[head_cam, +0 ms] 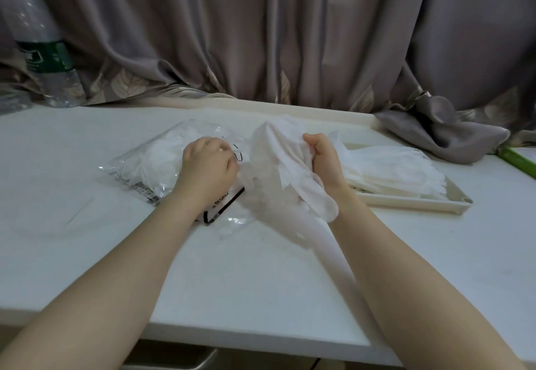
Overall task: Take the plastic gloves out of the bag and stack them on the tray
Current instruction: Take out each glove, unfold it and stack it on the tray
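A clear plastic bag (145, 166) with white gloves inside lies on the white table, left of centre. My left hand (207, 163) rests on its right end, fingers curled down onto the bag. My right hand (322, 158) grips a bunch of translucent white plastic gloves (278, 166), lifted just right of the bag's mouth, their cuffs hanging toward me. A cream tray (412, 204) sits to the right, holding a flat stack of gloves (391, 169).
A plastic water bottle (43, 50) with a green label stands at the back left. A grey curtain (290, 36) hangs behind the table and spills onto it at the right. A green-edged object (519, 160) lies at the far right. The table's front edge (232, 332) is near me.
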The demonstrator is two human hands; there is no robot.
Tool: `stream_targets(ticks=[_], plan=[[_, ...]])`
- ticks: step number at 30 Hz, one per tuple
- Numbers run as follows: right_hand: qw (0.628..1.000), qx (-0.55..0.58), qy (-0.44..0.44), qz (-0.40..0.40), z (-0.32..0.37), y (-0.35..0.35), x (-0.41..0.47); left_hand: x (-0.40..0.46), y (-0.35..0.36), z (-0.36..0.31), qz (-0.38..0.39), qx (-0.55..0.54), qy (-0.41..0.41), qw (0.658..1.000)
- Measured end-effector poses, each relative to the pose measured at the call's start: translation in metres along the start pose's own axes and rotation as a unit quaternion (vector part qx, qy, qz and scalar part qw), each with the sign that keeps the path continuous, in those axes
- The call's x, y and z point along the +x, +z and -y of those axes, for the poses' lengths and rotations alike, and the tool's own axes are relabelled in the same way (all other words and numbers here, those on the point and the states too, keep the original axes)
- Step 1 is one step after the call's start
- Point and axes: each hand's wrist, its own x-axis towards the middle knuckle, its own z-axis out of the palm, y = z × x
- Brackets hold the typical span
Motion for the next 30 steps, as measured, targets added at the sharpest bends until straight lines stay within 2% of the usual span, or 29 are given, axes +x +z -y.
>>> stream_targets(ticks=[1,2,3,5,7,8,12,15,18,22,23,24,26,28,30], plan=[[1.0,-0.012,0.007,0.026,0.004,0.0,-0.004,0.002,-0.009,-0.007,-0.068,-0.129,-0.009,0.989],[0.998,-0.029,0.013,0.054,0.008,-0.001,-0.008,0.003,-0.02,-0.016,-0.109,-0.26,-0.03,0.959],[0.995,-0.042,0.018,0.084,0.014,-0.001,-0.012,0.006,-0.029,-0.026,-0.108,-0.36,-0.051,0.925],[0.988,-0.053,0.028,0.141,0.024,-0.001,-0.021,0.011,-0.043,-0.046,0.02,-0.455,-0.061,0.888],[0.982,-0.064,0.038,0.174,0.032,-0.002,-0.026,0.014,-0.048,-0.058,0.158,-0.482,-0.03,0.861],[0.979,-0.072,0.041,0.185,0.034,-0.004,-0.026,0.014,-0.05,-0.063,0.197,-0.496,-0.013,0.845],[0.978,-0.105,0.033,0.179,0.049,-0.023,-0.034,0.015,-0.055,-0.073,0.264,-0.517,-0.02,0.814],[0.958,-0.233,0.014,0.166,0.067,-0.038,-0.05,0.019,-0.053,-0.076,0.368,-0.505,-0.006,0.78],[0.926,-0.359,0.013,0.116,0.084,-0.053,-0.064,0.02,-0.052,-0.086,0.445,-0.516,0.029,0.731],[0.908,-0.414,0.005,0.071,0.097,-0.076,-0.071,0.022,-0.052,-0.103,0.481,-0.559,0.062,0.672],[0.901,-0.43,0.004,0.063,0.101,-0.083,-0.073,0.024,-0.049,-0.111,0.478,-0.567,0.056,0.669],[0.892,-0.449,0.001,0.057,0.105,-0.089,-0.075,0.025,-0.047,-0.12,0.465,-0.566,0.039,0.679],[0.88,-0.472,0.005,0.039,0.117,-0.102,-0.078,0.031,-0.037,-0.138,0.423,-0.518,0.009,0.744],[0.892,-0.451,0.025,0.031,0.129,-0.109,-0.081,0.038,-0.029,-0.15,0.402,-0.441,0.021,0.802],[0.901,-0.43,0.041,0.032,0.143,-0.117,-0.08,0.046,-0.02,-0.161,0.438,-0.399,0.043,0.805]])
